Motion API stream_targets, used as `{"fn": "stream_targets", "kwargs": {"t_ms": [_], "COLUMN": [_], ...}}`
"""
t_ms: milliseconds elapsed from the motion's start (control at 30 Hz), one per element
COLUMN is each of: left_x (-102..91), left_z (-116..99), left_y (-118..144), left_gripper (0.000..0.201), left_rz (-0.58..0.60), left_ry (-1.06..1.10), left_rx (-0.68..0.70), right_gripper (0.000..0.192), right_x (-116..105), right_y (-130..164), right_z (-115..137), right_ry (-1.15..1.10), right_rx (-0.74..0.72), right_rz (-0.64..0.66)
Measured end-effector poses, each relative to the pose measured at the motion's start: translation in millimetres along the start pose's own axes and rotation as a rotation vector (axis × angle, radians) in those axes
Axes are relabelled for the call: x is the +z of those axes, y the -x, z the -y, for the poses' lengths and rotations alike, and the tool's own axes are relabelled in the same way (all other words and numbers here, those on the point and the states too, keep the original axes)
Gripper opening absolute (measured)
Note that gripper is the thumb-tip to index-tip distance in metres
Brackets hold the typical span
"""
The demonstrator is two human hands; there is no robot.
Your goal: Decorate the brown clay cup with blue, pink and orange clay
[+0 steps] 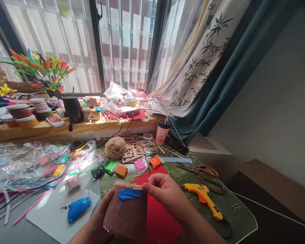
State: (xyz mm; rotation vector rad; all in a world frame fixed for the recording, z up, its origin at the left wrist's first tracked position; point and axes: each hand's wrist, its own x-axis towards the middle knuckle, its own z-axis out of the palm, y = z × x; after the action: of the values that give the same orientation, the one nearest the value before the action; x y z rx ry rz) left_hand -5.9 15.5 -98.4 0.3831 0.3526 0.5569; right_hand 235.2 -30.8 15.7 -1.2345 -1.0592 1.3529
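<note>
Brown cylinder (127,215) sits in the left hand (101,211), clamped around its side; the right hand (165,191) pinches a pale strip (136,186) at the rim, above the blue clay (129,194). Firm bracing and light pressure should work best, away from the glue gun (205,198).

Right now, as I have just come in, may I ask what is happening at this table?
A person holds a brown cylinder in the left hand. The right hand is at its rim, near a smeared blue patch; exactly what it pinches is unclear. A red sheet lies beneath. A blue packet lies to the left, a yellow glue gun to the right.
</note>
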Motion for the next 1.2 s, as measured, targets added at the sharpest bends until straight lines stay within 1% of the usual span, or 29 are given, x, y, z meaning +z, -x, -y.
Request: {"fn": "stream_targets", "kwargs": {"t_ms": [33,100,200,300,433,533,600,667,733,800,933,1067,1133,1200], "left_x": [6.5,16.8,22.8,21.2,17.0,14.7,14.1,14.4,15.0,15.0,12.0,7.1,5.4,4.5], "left_z": [-2.4,-5.9,-7.4,-6.1,-3.8,-3.0,-3.0,-3.4,-3.6,-3.4,-3.4,-4.3,-3.7,-2.0], "left_y": [1.0,2.2,2.0,-0.2,-4.9,-7.2,-7.4,-6.6,-5.3,-4.2,-3.7,-5.3,-7.1,-9.8], "left_gripper": [0.048,0.047,0.047,0.046,0.044,0.042,0.041,0.041,0.042,0.043,0.043,0.041,0.040,0.041], "left_rz": [0.023,0.063,0.102,0.126,0.166,0.182,0.184,0.193,0.212,0.221,0.178,0.144,0.112,0.012], "left_ry": [0.032,0.076,0.099,0.095,0.063,0.047,0.053,0.059,0.061,0.065,0.062,0.044,0.021,-0.016], "left_rx": [-0.040,-0.068,-0.068,-0.027,0.069,0.113,0.131,0.146,0.136,0.115,0.120,0.127,0.142,0.203], "right_gripper": [0.068,0.068,0.068,0.069,0.069,0.071,0.072,0.072,0.071,0.071,0.073,0.073,0.072,0.070], "right_x": [0.1,1.1,3.5,5.1,6.5,8.1,8.6,7.9,6.3,4.5,3.1,4.4,5.4,7.8], "right_y": [0.8,1.9,1.4,-0.2,-0.4,-0.7,-1.3,-2.0,-2.9,-4.4,-7.7,-5.0,-1.0,3.1], "right_z": [-0.3,-0.3,0.6,-0.1,-4.4,-7.1,-8.7,-10.6,-12.4,-13.4,-12.8,-13.5,-16.1,-19.8], "right_ry": [-0.034,-0.064,0.019,0.064,-0.035,0.046,0.087,0.030,-0.010,0.013,0.077,0.084,0.026,-0.086], "right_rx": [0.008,0.018,0.020,0.021,0.017,-0.004,-0.006,0.031,0.049,0.038,-0.006,-0.033,-0.035,-0.004], "right_rz": [0.002,-0.003,0.005,0.014,-0.004,-0.021,-0.027,-0.013,0.005,0.007,-0.030,-0.054,-0.067,-0.089]}}
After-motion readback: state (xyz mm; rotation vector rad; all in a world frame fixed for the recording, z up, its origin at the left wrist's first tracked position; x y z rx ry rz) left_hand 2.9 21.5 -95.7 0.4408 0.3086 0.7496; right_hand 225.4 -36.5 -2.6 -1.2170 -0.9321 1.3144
